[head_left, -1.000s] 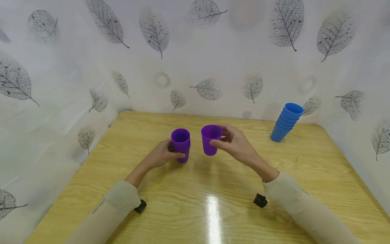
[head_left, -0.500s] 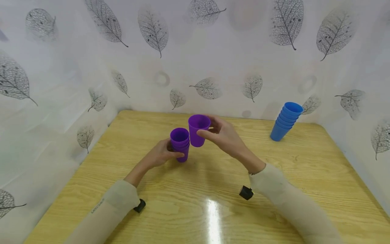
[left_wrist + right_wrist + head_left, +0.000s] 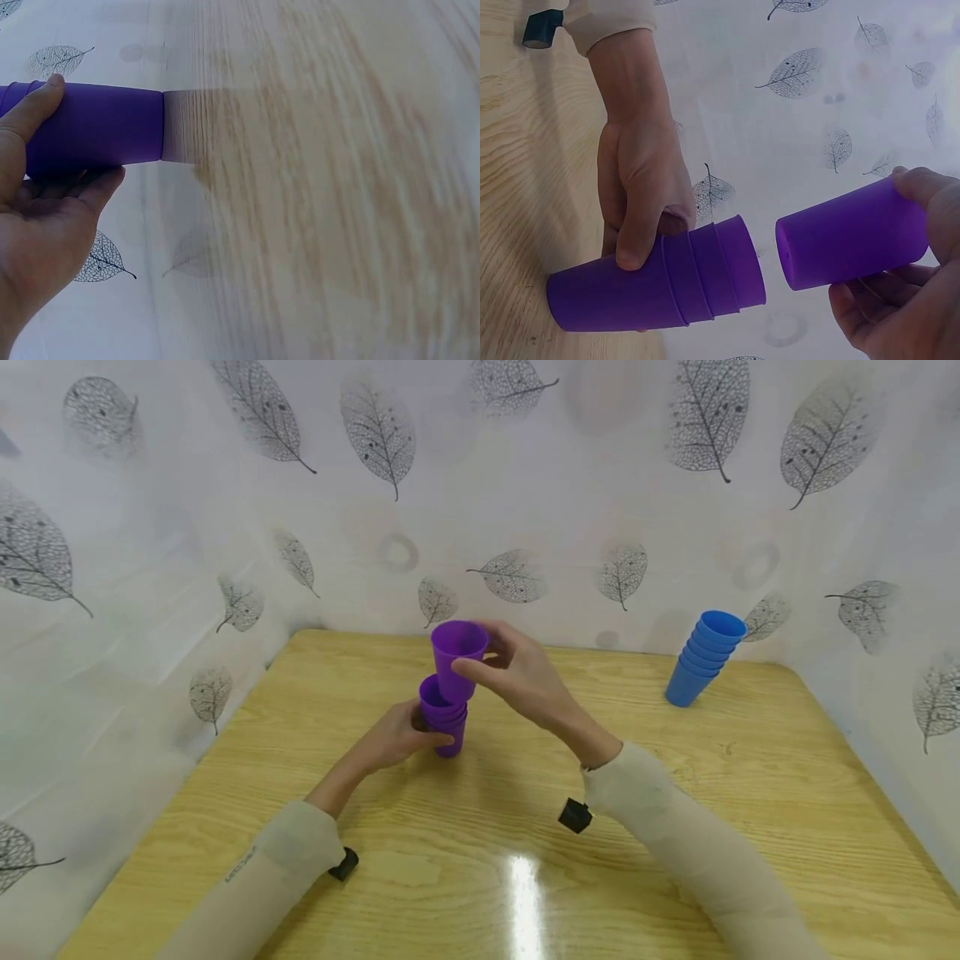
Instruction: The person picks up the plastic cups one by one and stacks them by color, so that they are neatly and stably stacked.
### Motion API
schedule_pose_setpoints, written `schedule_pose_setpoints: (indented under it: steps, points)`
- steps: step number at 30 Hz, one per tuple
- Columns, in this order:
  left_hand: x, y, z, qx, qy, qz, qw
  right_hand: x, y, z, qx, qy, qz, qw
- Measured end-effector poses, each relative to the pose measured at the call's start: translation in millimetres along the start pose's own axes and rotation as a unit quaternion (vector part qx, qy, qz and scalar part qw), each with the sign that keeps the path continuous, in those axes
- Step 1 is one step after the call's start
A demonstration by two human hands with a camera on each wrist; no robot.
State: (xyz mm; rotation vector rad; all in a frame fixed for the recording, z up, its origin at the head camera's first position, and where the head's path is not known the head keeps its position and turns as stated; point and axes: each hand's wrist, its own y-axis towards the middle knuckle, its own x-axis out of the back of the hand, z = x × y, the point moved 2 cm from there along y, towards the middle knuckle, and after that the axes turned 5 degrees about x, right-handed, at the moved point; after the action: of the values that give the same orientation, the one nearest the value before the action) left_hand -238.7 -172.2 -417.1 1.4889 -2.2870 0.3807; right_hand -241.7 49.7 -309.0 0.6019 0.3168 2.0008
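A short stack of nested purple cups (image 3: 449, 742) stands upright on the table, and my left hand (image 3: 397, 737) grips it round the side. In the left wrist view, the thumb and fingers of that hand (image 3: 52, 232) lie on either side of the bottom cup (image 3: 112, 124). My right hand (image 3: 521, 681) holds a single purple cup (image 3: 455, 664) by its side, mouth up, above the stack. A small gap parts this cup's base (image 3: 787, 255) from the stack's top rim (image 3: 754, 259) in the right wrist view.
A leaning stack of several blue cups (image 3: 696, 668) stands at the back right of the wooden table (image 3: 420, 877). Leaf-patterned white sheeting (image 3: 555, 510) rises behind the table and at both sides.
My right hand has carried the single purple cup leftward and up, from beside the purple stack to above it. The left hand and its stack stay in place.
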Motion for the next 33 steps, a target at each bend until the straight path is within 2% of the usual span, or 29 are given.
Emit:
schedule_pose_setpoints:
  steps: [10, 16, 33]
  points:
    - [-0.2, -0.2, 0.1, 0.001, 0.008, -0.009, 0.9999, -15.2, 11.5, -6.2, 0.015, 0.011, -0.006, 0.9998]
    - [-0.8, 1.2, 1.4, 0.017, 0.004, -0.013, 0.9998, -21.0, 12.3, -13.2, 0.017, 0.018, 0.003, 0.9997]
    - [-1.7, 0.7, -0.6, 0.005, 0.007, -0.007, 0.9999, -17.7, 5.6, -22.7, 0.015, 0.011, 0.013, 0.9997]
